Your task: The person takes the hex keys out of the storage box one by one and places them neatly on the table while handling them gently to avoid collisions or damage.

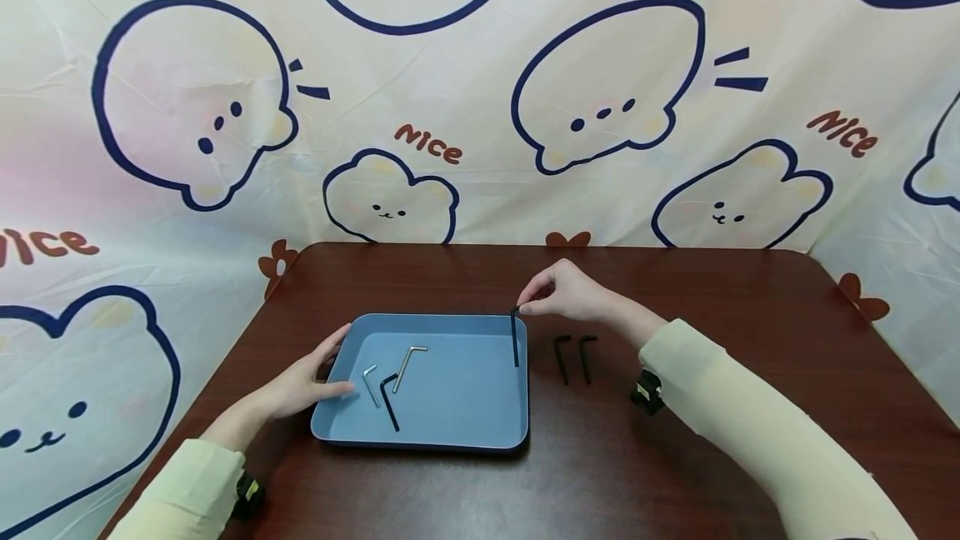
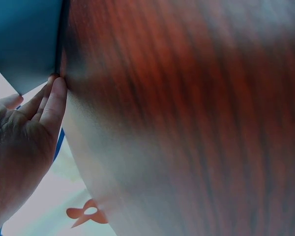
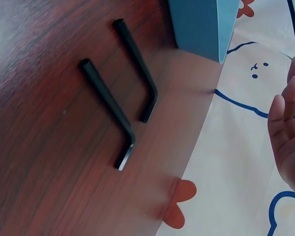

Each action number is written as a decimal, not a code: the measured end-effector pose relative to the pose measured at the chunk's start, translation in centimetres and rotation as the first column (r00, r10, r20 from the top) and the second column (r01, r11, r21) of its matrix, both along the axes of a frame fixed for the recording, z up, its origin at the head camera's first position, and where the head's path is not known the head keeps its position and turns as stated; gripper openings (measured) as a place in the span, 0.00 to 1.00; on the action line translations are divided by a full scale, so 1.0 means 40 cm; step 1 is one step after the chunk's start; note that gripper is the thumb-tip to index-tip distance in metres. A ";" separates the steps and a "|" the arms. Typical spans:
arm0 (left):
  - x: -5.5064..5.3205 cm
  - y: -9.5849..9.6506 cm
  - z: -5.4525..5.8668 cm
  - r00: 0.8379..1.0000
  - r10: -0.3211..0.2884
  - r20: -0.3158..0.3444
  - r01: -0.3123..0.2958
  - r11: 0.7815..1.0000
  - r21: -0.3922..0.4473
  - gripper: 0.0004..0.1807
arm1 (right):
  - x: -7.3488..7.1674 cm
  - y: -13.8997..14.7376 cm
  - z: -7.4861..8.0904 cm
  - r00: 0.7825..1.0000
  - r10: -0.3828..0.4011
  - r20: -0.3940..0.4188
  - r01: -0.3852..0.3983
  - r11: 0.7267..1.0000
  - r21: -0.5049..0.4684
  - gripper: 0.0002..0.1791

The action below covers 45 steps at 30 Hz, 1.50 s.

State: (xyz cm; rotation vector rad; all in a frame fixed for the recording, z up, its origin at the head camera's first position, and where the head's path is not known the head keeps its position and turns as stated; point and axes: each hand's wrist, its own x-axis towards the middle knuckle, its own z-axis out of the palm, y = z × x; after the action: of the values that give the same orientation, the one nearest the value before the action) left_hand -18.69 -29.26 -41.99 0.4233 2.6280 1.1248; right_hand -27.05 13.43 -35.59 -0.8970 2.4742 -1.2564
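Observation:
A black hex key (image 1: 514,338) hangs long arm down from my right hand (image 1: 564,290), which pinches its upper end above the right rim of the blue tray (image 1: 457,394). My left hand (image 1: 307,382) holds the tray's left side, thumb over the rim and fingers along the outer wall. Inside the tray, to the left, lie a small silver hex key (image 1: 371,386), a longer brass-toned hex key (image 1: 405,367) and a black hex key (image 1: 389,405). Two more black hex keys, the left one (image 1: 562,359) and the right one (image 1: 586,359), lie on the table beside the tray.
The dark brown wooden table (image 1: 675,473) carries the tray left of its middle. A pale cloth (image 1: 487,107) with bear drawings hangs behind the table and along its sides.

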 end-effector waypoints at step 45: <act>0.005 0.005 0.003 1.000 0.019 0.002 -0.019 1.000 -0.008 0.53 | 0.013 0.198 -0.050 0.992 -0.123 0.006 0.123 0.991 0.049 0.03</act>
State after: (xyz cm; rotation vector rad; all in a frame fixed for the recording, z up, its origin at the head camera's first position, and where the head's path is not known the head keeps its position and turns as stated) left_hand -18.48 -29.05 -41.88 0.3960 2.6396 1.1203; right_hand -26.51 21.34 -37.59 -0.7356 2.5764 -1.2286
